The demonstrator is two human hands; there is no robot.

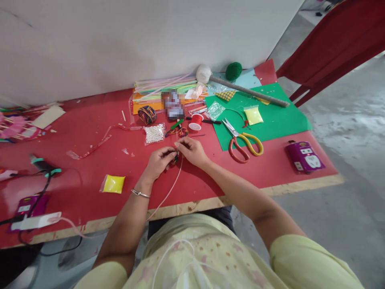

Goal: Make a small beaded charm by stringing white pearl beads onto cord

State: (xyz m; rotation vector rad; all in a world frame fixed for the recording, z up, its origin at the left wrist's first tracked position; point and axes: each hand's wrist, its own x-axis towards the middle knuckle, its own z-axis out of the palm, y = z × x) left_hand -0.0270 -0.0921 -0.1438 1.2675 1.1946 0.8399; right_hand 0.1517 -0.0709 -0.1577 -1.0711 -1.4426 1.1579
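My left hand point(159, 161), with a bracelet on its wrist, has its fingertips pinched on a small dark piece I cannot make out. Close beside it my right hand point(192, 151) is also pinched, and what lies in its fingertips is too small to name. A pale pink cord point(173, 185) runs from near the fingers down across the table's front edge. Just beyond the hands lie a spool of red thread point(196, 122), a bag of white beads point(155, 133) and a tangle of coloured thread point(182, 131).
Scissors point(237, 138) lie right of my hands, partly on a green sheet point(272, 116). A purple box point(305, 156) sits at the right edge. Yellow packets point(114, 184), a multicoloured yarn ball point(147, 115), a grey stick point(249, 91) and a cabled tool point(45, 165) surround the work area.
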